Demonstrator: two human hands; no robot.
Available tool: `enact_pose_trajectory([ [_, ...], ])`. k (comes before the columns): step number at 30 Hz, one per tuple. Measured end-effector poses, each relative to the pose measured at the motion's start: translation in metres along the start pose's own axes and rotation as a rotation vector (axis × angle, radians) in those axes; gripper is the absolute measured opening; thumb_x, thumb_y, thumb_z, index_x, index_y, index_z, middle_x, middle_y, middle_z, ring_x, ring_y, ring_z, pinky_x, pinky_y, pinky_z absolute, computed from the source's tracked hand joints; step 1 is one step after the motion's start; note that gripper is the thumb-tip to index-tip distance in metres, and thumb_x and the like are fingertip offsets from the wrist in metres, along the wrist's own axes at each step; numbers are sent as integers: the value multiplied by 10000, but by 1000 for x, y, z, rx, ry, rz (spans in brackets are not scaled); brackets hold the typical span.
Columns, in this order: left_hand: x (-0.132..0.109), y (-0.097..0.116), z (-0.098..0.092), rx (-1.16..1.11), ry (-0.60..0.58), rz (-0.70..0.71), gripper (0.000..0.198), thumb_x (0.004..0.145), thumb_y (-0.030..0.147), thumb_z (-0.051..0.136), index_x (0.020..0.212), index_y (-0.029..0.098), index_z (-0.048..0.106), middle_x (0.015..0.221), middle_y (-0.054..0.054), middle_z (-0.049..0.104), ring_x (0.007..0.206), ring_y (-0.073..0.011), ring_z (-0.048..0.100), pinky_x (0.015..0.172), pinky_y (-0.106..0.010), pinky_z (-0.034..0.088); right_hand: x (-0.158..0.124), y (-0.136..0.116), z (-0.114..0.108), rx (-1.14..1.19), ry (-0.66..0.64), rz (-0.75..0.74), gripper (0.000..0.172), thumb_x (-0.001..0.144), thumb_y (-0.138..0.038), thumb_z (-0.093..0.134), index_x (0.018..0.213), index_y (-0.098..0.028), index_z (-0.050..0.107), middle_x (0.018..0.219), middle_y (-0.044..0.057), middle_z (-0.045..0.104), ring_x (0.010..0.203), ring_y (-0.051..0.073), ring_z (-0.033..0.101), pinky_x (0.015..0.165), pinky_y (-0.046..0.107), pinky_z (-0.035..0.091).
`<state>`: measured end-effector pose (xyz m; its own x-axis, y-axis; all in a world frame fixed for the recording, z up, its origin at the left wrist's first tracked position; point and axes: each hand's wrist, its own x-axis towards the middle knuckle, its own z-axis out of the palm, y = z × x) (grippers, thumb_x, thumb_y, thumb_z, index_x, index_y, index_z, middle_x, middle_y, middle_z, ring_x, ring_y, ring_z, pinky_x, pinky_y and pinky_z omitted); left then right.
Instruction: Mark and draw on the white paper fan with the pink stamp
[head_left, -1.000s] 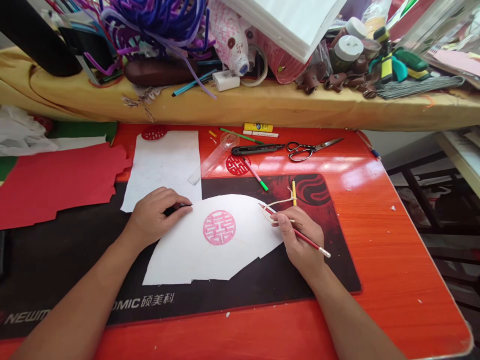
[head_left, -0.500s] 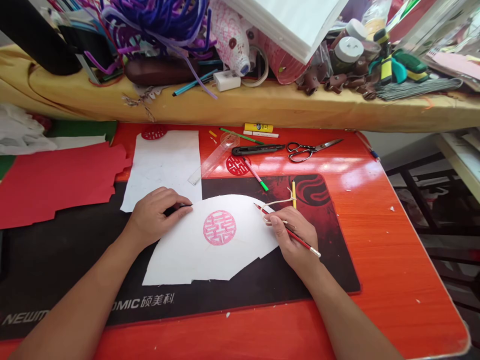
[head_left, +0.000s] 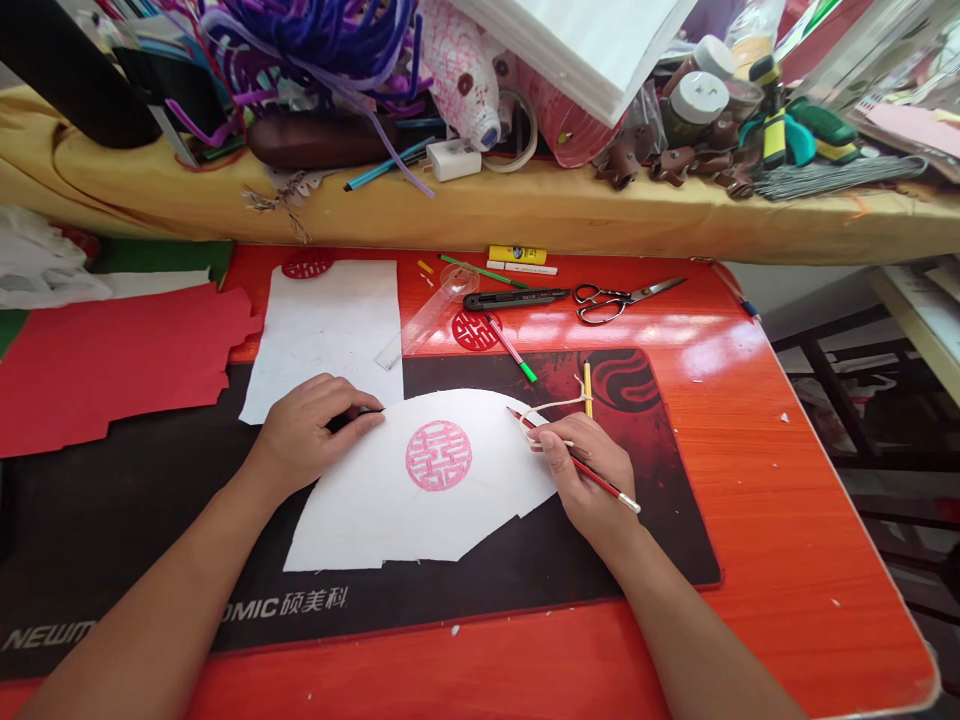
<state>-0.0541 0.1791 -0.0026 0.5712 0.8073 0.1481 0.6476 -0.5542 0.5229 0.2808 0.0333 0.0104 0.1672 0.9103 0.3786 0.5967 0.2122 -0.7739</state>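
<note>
A white fan-shaped paper [head_left: 375, 500] with a pink round symbol [head_left: 439, 456] lies on the black mat [head_left: 187, 520]. At its upper left edge my left hand [head_left: 311, 430] is closed, thumb and fingers pinching the paper's edge. My right hand [head_left: 589, 465] grips a red pencil [head_left: 607, 484], its tip over the paper's upper right part. A thin cream string [head_left: 551, 404] runs from the right hand's fingers to a yellow pencil [head_left: 588, 390] lying on the mat.
Behind the mat are a black cutter [head_left: 517, 299], scissors [head_left: 628, 298], a clear ruler [head_left: 427, 318], a green-tipped pen [head_left: 514, 350] and a glue stick [head_left: 517, 255]. Red paper [head_left: 127, 365] and a white sheet [head_left: 330, 335] lie left. A crowded yellow-covered ledge [head_left: 450, 215] stands behind.
</note>
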Motion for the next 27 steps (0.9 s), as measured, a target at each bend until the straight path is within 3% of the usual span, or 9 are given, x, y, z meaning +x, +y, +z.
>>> enact_pose_trajectory([
  [27,0,0,0,-3,3,7,284,1060,492,633,977,277,799,850,-20,767,835,-236,692,803,-379,532,0,0,-1,12,-32,3,309,1149,-359,604,929,-253,794,802,42,796,743,219,716,696,377,553],
])
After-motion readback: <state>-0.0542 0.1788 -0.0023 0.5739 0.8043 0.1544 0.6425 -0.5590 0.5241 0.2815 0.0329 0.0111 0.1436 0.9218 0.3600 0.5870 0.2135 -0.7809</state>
